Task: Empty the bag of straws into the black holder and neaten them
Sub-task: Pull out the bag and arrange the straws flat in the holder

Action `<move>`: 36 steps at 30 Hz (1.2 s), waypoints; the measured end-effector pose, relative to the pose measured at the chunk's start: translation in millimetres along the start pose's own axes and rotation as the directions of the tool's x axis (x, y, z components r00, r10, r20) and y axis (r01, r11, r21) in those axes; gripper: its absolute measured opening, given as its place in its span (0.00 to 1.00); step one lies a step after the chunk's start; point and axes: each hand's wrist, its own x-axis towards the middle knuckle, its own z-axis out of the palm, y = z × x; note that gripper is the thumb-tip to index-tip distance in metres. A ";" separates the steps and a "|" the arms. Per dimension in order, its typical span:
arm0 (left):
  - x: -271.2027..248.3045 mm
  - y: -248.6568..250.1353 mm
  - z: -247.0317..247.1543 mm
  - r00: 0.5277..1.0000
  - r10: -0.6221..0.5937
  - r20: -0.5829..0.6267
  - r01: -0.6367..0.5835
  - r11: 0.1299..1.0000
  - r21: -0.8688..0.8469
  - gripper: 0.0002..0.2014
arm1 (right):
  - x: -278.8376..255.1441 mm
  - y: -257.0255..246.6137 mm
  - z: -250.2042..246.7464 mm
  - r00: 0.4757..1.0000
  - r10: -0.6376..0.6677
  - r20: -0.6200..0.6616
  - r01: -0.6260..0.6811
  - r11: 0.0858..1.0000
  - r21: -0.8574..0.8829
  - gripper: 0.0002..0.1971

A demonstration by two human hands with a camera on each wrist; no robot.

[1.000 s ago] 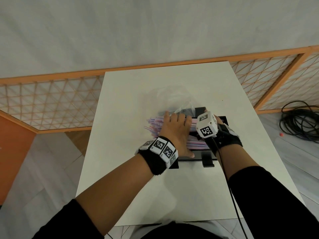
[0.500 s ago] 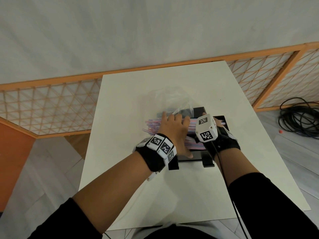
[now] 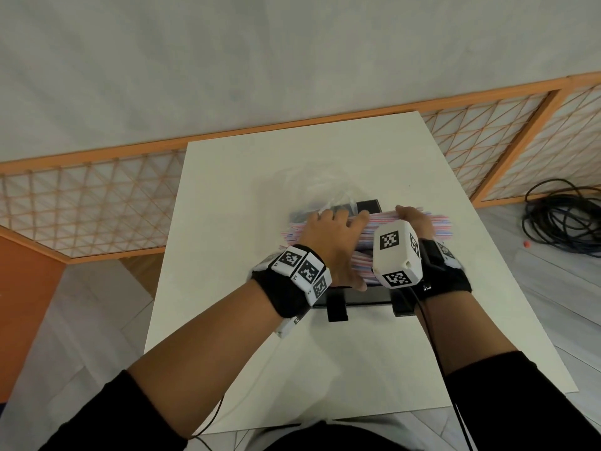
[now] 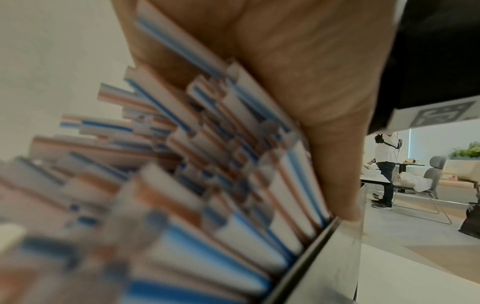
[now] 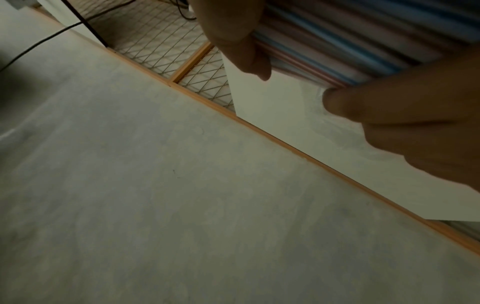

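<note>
A thick bundle of striped straws (image 3: 374, 224) lies crosswise over the black holder (image 3: 357, 297) in the middle of the white table (image 3: 292, 369). My left hand (image 3: 335, 239) lies over the left part of the bundle, fingers curled across the top and thumb on the near side. In the left wrist view the cut straw ends (image 4: 207, 164) fan out beside the holder's wall (image 4: 324, 257). My right hand (image 3: 413, 219) grips the right part, and straw ends stick out past it. Its fingers (image 5: 415, 123) and thumb wrap the straws (image 5: 337, 41). The clear bag (image 3: 312, 190) lies crumpled just behind the holder.
A wooden lattice fence (image 3: 97, 203) runs behind and beside the table. A coil of black cable (image 3: 566, 216) lies on the floor at the right. In the left wrist view another person (image 4: 387, 170) stands far off by a chair.
The straw bundle has shifted to the right, and its ends now stick out beyond my right hand. My right hand has risen and closed round the bundle. The left hand stays on top.
</note>
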 end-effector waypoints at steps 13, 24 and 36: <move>12.8 4.9 1.9 0.995 0.036 0.090 -0.033 0.999 -0.032 0.58 | 4.5 -1.8 -31.2 0.986 0.051 0.156 -0.068 0.992 0.103 0.23; 27.8 16.2 -9.1 0.981 0.061 0.184 -0.045 0.995 -0.089 0.64 | 0.6 -7.4 -50.2 0.995 0.007 0.097 -0.024 0.985 0.170 0.24; 30.9 1.4 -10.5 0.979 0.062 0.196 0.004 0.948 -0.318 0.61 | 19.6 -30.0 -68.2 0.994 -0.046 0.103 0.005 0.929 0.369 0.34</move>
